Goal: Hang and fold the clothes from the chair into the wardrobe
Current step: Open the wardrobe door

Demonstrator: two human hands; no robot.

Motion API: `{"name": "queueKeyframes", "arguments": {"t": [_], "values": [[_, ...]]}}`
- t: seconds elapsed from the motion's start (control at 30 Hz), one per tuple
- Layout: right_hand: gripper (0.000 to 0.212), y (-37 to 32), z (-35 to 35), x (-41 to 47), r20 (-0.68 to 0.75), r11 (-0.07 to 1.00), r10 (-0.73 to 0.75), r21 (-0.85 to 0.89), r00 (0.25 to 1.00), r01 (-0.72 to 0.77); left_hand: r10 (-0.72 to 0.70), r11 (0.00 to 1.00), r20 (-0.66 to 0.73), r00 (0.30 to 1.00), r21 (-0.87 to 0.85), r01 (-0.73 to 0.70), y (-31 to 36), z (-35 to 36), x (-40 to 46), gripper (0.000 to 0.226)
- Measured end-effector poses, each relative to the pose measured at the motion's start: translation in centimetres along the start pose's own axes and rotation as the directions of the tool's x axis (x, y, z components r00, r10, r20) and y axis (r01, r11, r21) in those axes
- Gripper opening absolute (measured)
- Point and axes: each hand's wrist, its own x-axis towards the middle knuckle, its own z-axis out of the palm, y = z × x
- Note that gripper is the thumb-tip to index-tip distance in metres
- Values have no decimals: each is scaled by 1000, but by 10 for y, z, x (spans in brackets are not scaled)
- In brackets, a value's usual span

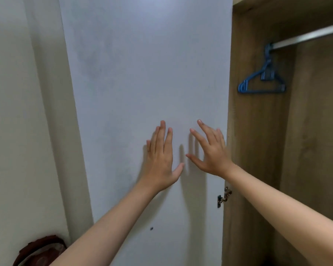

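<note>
Right up front, wardrobe open on the right side, wood-grain interior showing, metal rail running across the top of the compartment. Blue hangers bunched on the rail's left end, close to the inner side panel, nothing draped on them. White door swung open, filling the middle of the view, inner face toward the camera, hinge joining it to the wardrobe frame low on the door's right edge. Small dark mark low on the door. Left hand flat against the door, fingers straight and close together, thumb out to the right, holding nothing. Right hand just beside it, fingers straight and spread apart, thumb toward the left hand, also holding nothing; whether palm touches the door or hovers just off it cannot tell, shadows of the fingers falling on the door between the two hands. Thumbs near each other, not touching. Both forearms bare, reaching up from the bottom edge. Plain pale wall left of the door. Reddish-brown rounded object at bottom left corner, partly cut off, too unclear to name. No clothes or chair in frame.
</note>
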Motion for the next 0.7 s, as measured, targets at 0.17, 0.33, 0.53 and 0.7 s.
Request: {"name": "queueKeyframes", "arguments": {"t": [0.17, 0.33, 0.53, 0.7], "values": [[74, 87, -52, 9, -53, 982, 150, -112, 987, -155, 201, 958, -126, 972, -181, -221, 59, 15, 73, 81], [79, 171, -81, 23, -65, 954, 243, -163, 968, -251, 264, 926, -212, 941, -216, -308, 108, 32, 156, 76], [94, 267, -82, 56, -3, 917, 279, -295, 960, -267, 329, 925, -185, 926, -135, -355, 135, 62, 233, 79], [99, 328, -78, 90, 38, 916, 291, -300, 956, -267, 363, 923, -164, 917, -68, -378, 140, 83, 278, 81]]}}
